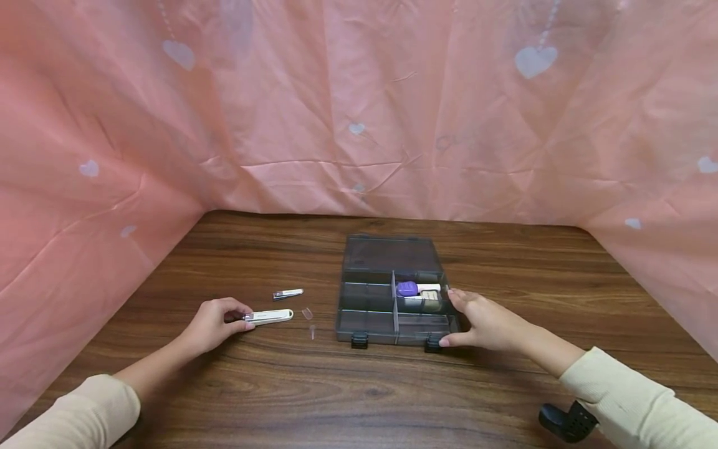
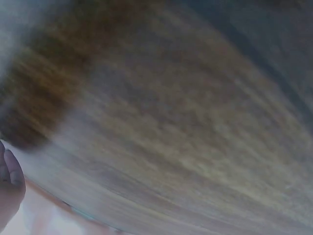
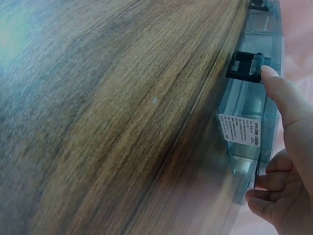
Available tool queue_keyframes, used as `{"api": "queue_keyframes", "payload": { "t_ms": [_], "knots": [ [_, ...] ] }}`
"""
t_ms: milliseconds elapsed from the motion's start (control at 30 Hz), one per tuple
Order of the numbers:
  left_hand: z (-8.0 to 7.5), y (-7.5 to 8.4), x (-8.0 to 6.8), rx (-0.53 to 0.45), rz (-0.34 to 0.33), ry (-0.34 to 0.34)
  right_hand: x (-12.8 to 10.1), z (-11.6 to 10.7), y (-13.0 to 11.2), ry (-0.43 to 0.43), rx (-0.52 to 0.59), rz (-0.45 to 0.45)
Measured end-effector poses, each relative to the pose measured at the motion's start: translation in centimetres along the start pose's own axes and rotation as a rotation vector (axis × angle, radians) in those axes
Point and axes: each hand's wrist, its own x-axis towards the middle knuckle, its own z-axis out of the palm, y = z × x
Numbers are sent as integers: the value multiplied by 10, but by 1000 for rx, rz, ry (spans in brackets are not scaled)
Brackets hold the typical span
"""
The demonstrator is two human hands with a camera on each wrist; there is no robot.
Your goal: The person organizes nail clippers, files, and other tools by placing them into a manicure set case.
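Between thumb and fingers, my left hand (image 1: 210, 324) pinches one end of a large nail clipper (image 1: 272, 317) over the table. Just beyond lies a smaller nail clipper (image 1: 288, 293), with two clear pieces like false nail tips (image 1: 306, 313) to the right. My right hand (image 1: 485, 318) grips the right front corner of a dark see-through divided case (image 1: 367, 338), thumb by a black latch (image 3: 244, 67) and fingers along the side wall. The case's lid is laid back. In its right middle compartment lie a purple nail polish bottle (image 1: 407, 289) and a pale bottle (image 1: 430, 295).
A wood-grain table (image 1: 280, 399) carries everything. Pink cloth with white hearts (image 1: 392, 125) hangs around the back and sides. Near the right sleeve sits a black strap piece (image 1: 568, 423). A printed label (image 3: 240, 129) is stuck on the case.
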Motion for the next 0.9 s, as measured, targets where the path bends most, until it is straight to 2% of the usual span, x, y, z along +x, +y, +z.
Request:
{"api": "queue_keyframes", "payload": {
  "t_ms": [367, 600, 900],
  "knots": [
    [-5, 3, 5, -34, -9, -37, 0, -1, -1, -16, 16, 14],
    [-8, 7, 13, -19, -6, -2, 0, -2, 0, -23, 23, 20],
    [-4, 18, 24, -88, 17, 74, 1, -2, 0, -13, 20, 3]
  ]
}}
